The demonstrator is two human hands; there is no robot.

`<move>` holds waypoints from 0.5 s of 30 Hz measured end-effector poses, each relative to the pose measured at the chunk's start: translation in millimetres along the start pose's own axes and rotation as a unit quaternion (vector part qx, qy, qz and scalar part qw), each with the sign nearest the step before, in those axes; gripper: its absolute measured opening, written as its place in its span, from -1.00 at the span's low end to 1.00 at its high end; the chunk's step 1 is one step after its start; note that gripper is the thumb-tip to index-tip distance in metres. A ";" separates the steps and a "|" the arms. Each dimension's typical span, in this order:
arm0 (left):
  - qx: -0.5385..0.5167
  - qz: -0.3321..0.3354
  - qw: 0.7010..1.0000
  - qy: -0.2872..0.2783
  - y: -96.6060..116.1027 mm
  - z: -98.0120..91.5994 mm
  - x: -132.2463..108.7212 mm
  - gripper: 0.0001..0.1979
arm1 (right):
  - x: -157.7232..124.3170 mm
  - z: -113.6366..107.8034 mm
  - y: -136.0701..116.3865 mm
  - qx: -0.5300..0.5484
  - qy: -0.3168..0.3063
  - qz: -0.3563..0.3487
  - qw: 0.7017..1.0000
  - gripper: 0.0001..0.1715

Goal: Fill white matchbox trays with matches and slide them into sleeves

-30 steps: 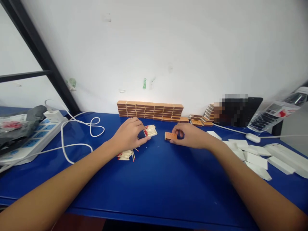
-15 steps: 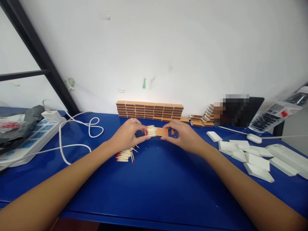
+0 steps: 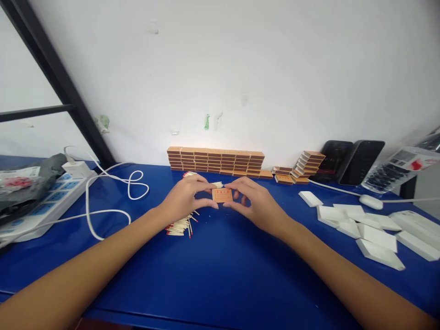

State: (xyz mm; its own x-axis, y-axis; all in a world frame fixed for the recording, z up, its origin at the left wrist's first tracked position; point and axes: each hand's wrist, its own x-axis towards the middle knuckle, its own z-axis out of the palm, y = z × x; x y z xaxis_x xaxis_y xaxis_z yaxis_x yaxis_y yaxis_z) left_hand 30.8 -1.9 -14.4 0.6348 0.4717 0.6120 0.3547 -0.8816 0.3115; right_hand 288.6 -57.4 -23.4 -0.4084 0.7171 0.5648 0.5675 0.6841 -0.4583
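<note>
Between my hands is an orange matchbox [image 3: 222,195], its printed face toward me and its tray pushed into the sleeve. My left hand [image 3: 188,195] grips the box's left end between thumb and fingers. At the right end, my right hand [image 3: 252,201] pinches it the same way. Loose red-tipped matches [image 3: 178,227] lie in a pile on the blue table under and beside my left hand. A few pale matchsticks [image 3: 217,184] show just behind the box.
A low wall of stacked matchboxes [image 3: 220,161] lines the back. Right of it are empty sleeves [image 3: 305,167], two phones [image 3: 360,160] and a plastic package [image 3: 400,169]. White trays [image 3: 376,236] lie at right. At left are a power strip [image 3: 48,201] and a white cable [image 3: 87,197].
The matchbox tray, half out with its matches showing, has slid into the orange sleeve. My hands have come closer together. The view has shifted slightly.
</note>
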 end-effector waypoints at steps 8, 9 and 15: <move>0.015 0.031 0.999 0.032 1.6 2.1 -2.1 -0.51 | 2.2 -4.1 -2.7 -0.003 -0.015 -0.020 1.000 -0.62; 0.026 0.028 0.999 0.029 2.3 1.9 -2.2 -0.51 | 3.6 -7.8 -0.4 -0.015 -0.019 -0.017 1.000 -0.64; 0.110 0.033 0.993 0.023 2.7 -3.7 -0.3 -0.75 | 5.4 -63.3 40.1 -0.172 0.004 0.060 0.983 -0.65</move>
State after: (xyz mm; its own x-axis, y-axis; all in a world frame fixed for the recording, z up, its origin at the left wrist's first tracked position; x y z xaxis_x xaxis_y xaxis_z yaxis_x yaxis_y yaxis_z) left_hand 29.0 -4.5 -11.0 0.6314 0.4077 0.6596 0.4582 -0.8824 0.1069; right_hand 354.5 -34.6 4.8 -0.3198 0.7878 0.5264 0.8203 0.5083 -0.2624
